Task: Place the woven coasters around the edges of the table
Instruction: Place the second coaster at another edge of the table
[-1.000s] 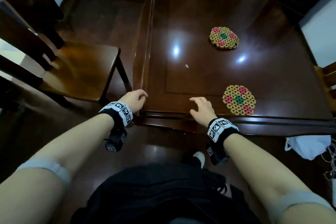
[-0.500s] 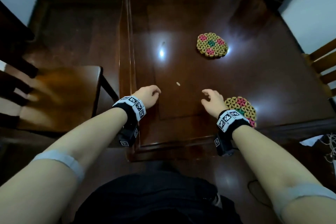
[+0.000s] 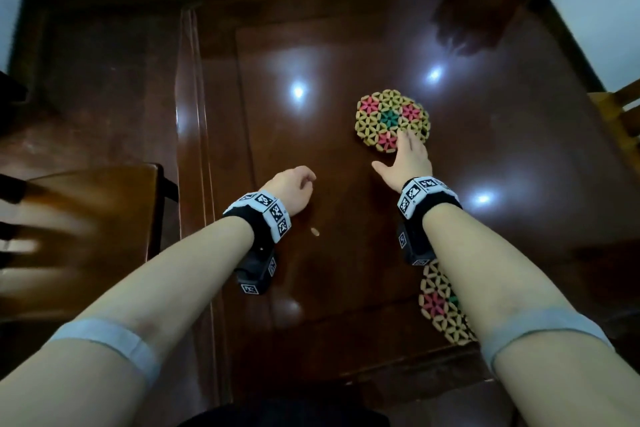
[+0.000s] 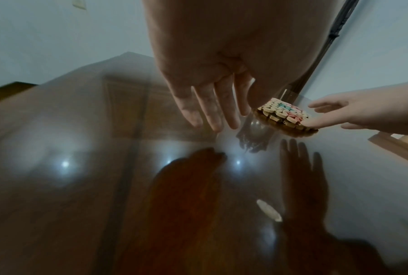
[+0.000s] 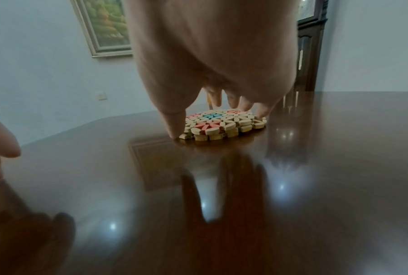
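The far woven coaster lies flat near the middle of the dark counter. Its near edge is touched by the spread, straight fingers of the right hand, an open grip. The left hand is held loosely curled and empty above the counter, to the left. A second coaster is partly hidden under the right forearm at the near edge.

The head view looks steeply down from above onto the dark counter, both forearms reaching away from it. The 2 wrist views sit low, close over the glossy surface, each looking forward under its own palm along the fingers. All 3 views share the far coaster; the left wrist view also catches the right hand.
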A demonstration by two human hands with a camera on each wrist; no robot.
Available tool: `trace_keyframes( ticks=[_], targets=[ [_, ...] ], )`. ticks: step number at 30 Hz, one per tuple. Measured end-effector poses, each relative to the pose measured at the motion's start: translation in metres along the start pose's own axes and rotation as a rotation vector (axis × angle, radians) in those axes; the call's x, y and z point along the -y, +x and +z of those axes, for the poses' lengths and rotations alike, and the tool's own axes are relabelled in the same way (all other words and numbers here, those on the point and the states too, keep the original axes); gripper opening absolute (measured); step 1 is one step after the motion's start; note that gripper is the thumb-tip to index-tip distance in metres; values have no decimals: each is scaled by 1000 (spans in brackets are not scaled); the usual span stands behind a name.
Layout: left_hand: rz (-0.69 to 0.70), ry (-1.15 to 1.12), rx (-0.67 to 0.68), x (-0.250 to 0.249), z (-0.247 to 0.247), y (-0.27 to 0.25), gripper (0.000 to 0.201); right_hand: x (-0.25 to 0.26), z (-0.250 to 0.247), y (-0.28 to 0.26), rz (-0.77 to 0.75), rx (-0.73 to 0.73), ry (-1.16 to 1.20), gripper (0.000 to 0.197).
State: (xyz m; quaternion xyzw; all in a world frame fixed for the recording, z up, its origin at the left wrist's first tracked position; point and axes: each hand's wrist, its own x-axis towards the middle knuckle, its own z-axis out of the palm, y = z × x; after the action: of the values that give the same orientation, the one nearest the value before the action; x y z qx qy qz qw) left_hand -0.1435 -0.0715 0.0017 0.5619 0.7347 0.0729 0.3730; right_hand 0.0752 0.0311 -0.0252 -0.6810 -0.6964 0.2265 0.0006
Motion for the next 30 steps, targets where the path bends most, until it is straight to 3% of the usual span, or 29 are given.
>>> trace_keyframes(
  ticks=[4, 9, 13, 16, 18, 21, 25, 27, 29, 30],
  targets=[
    [37, -25, 43, -1, 5, 18, 28, -1, 7, 26, -56, -27, -150, 82],
    [59, -47, 77, 9, 2, 30, 26, 2, 9, 31, -145, -185, -239, 49],
    [75, -80, 66, 14, -5, 34, 25, 12, -5, 28, -124, -342, -177, 34],
    [88, -145, 39, 11, -12, 33, 25, 24, -28, 14, -3, -469, -27, 35],
    [94, -215, 25, 3, -19, 29, 31, 33, -39, -3, -3, -501, 47, 37],
    [25, -518, 67, -9, -31, 24, 51, 52, -39, -34, -145, -492, 159, 36],
    [-235, -1146, 166, 2, -56, 25, 69, 71, -18, -78, -468, -409, 206, 40],
    [-269, -1181, 167, 21, -64, 28, 54, 77, -7, -97, -498, -345, 115, 42],
    [-213, -1041, 205, 41, -66, 25, 26, 84, 3, -117, -479, -315, 22, 39],
    [-193, -979, 233, 49, -66, 23, 22, 86, 8, -128, -459, -326, -10, 36]
  ],
)
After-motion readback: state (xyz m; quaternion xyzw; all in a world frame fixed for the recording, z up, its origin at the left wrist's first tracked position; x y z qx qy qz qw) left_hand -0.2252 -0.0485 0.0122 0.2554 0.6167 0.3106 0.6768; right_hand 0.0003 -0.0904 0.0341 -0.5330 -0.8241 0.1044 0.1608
